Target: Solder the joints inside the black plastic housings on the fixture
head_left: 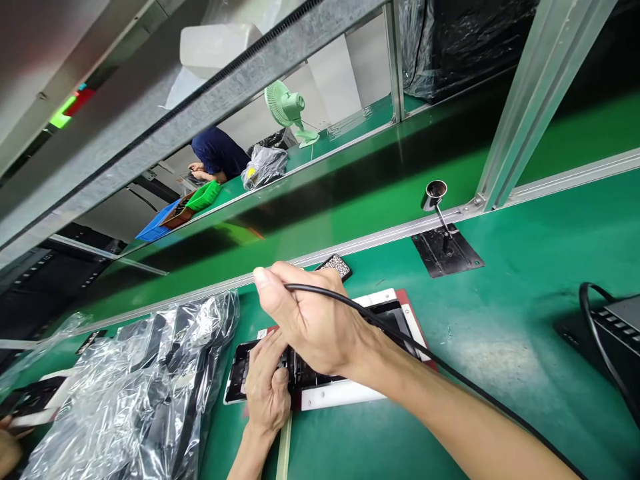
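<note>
My right hand (320, 320) is closed around a tool at the middle of the view, with a black cord (450, 365) running from it along my forearm. The tool's body is mostly hidden by the hand; the cord and a metal-cup stand suggest a soldering iron. Below and left, my left hand (267, 387) rests with fingers stretched over a black casing (239, 373) with a pale edge. Its fingertips disappear behind my right hand. The casing lies against a white-and-red fixture (345, 395), whose middle is partly covered by my right hand and wrist.
The metal-cup stand (434, 195) is behind right; a small black tray of metallic bits (336, 267) lies behind my hands. Plastic-wrapped black parts (150, 387) cover the left bench. At right sits a black device (617, 327). Beyond the rail, a person (217, 153) works near bins and a fan (287, 107).
</note>
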`<action>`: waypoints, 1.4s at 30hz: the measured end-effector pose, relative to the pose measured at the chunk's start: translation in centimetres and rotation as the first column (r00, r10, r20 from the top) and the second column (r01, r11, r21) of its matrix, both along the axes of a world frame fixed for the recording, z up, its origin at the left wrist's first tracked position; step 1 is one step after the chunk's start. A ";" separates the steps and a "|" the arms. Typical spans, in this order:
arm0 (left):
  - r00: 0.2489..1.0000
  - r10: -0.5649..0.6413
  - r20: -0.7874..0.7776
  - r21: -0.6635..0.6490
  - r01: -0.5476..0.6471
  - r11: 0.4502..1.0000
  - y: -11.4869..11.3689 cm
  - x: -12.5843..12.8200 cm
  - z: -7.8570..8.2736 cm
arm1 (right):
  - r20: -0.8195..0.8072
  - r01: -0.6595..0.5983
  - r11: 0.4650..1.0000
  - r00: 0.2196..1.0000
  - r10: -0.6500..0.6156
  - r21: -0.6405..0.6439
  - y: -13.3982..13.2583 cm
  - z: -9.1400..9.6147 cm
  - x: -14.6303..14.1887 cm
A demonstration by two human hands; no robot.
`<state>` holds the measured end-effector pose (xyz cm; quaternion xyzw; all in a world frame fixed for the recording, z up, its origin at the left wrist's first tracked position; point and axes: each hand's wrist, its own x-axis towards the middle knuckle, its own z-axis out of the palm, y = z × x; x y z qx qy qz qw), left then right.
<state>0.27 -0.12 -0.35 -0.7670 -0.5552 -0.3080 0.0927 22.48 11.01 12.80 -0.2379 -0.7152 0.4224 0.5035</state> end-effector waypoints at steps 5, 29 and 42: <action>1.000 -0.023 0.018 -0.039 0.023 0.999 0.2 0.4 0.4 | -0.087 -0.002 1.000 0.996 0.002 -0.005 0.0 -0.1 -0.3; 0.983 -0.006 0.182 -0.097 0.024 0.995 0.4 0.5 0.0 | -0.228 -0.048 0.951 0.973 -0.025 -0.307 -1.1 -0.9 -1.6; 0.978 0.005 0.208 -0.074 0.010 0.997 0.5 0.8 0.1 | -0.261 -0.012 0.959 0.963 -0.065 -0.282 -1.0 -1.2 -1.9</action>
